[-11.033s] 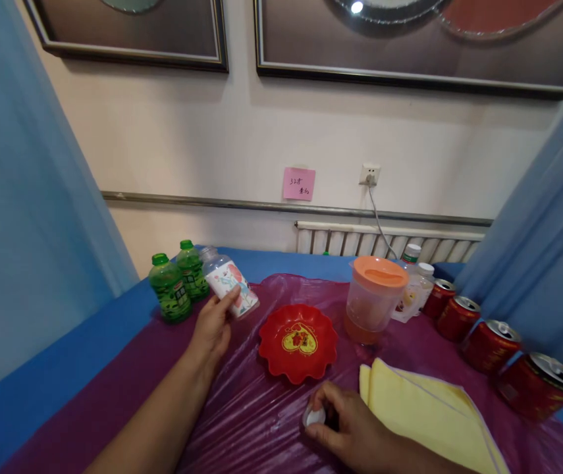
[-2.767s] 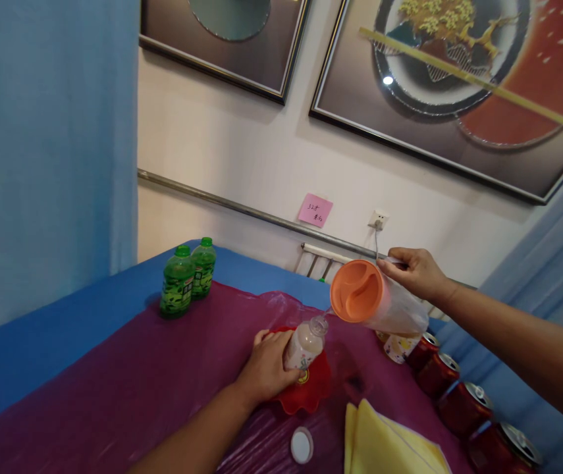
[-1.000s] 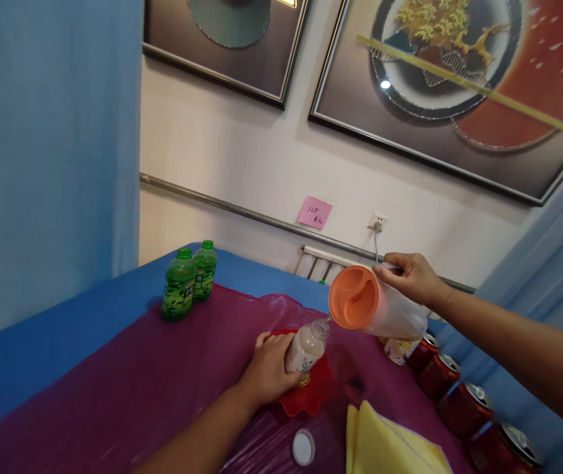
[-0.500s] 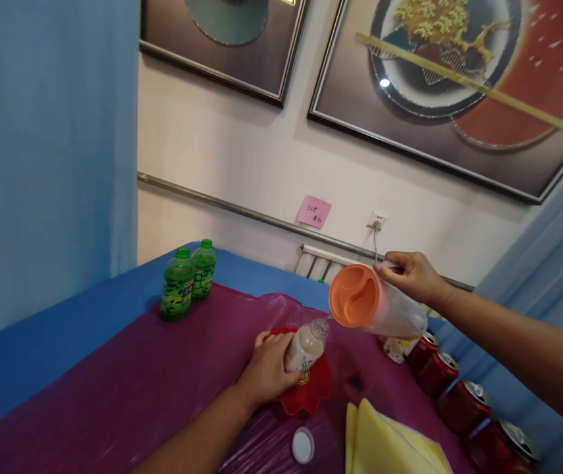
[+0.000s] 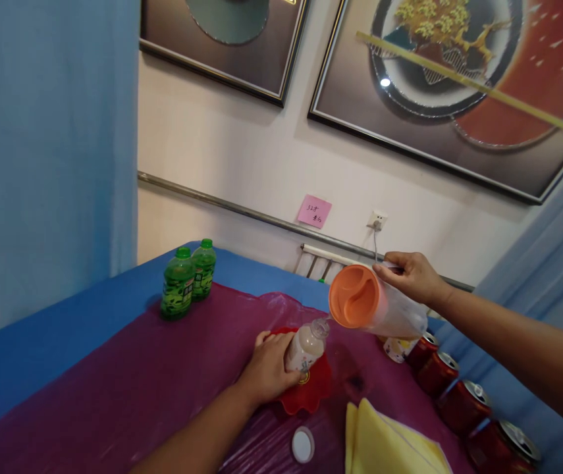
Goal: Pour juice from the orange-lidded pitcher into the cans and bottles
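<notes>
"Looking down from the head, where's the bottle (image 5: 305,349)?"

"Over the red dish (image 5: 313,396). The left hand (image 5: 270,368) has its fingers curled round it, mouth tipped toward the jug (image 5: 397,316)."

"And the jug?"

"Right of the dish, long side nearly flat. The right hand (image 5: 413,278) has fingers wrapped round its handle. Its orange lid (image 5: 353,296) is just beside the bottle's mouth."

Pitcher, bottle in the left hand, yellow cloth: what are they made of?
Pitcher: likely plastic, smooth, cloudy-translucent body; opaque orange lid looks like moulded plastic.
Bottle: probably clear plastic, glossy, see-through neck with highlights; glass can't be ruled out.
Yellow cloth: fabric, matte, soft folds and a thin contrasting edge; fibre type unclear.
</notes>
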Available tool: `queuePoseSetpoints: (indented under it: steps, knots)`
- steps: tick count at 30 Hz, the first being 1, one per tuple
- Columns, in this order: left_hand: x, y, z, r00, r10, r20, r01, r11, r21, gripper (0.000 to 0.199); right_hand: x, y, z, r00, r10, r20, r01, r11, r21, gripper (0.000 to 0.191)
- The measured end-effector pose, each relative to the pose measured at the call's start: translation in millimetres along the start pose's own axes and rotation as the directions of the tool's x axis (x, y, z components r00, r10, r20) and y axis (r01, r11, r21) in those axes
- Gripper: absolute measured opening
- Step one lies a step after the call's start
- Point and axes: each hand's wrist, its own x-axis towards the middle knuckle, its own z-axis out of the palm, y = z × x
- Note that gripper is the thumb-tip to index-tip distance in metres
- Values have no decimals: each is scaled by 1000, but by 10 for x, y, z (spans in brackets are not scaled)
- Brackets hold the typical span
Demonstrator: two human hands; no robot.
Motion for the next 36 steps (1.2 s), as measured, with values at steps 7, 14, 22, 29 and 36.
queuePoseSetpoints:
  steps: [7, 14, 22, 29, 36]
  knots:
    - [-3, 16, -11, 1000, -13, 3, 13, 1000, 6, 65, -6, -15, -4, 1000, 3, -2, -3, 1000, -3, 48]
    - [1, 5, -6, 1000, -11, 10, 11, 1000, 3, 66, -3, -8, -20, 1000, -5, -5, 5, 1000, 3, 50]
    - [1, 16, -19, 1000, -14, 20, 14, 1000, 13, 65, -5, -8, -23, 1000, 3, 9, -3, 1000, -2, 51]
    - [0, -5, -4, 1000, -5, 8, 5, 1000, 10, 64, -9, 8, -24, 1000, 2, 10, -2, 1000, -7, 50]
    - [0, 8, -16, 1000, -3, 18, 3, 1000, -1, 65, -4, -4, -34, 1000, 0, 20, 0, 1000, 0, 49]
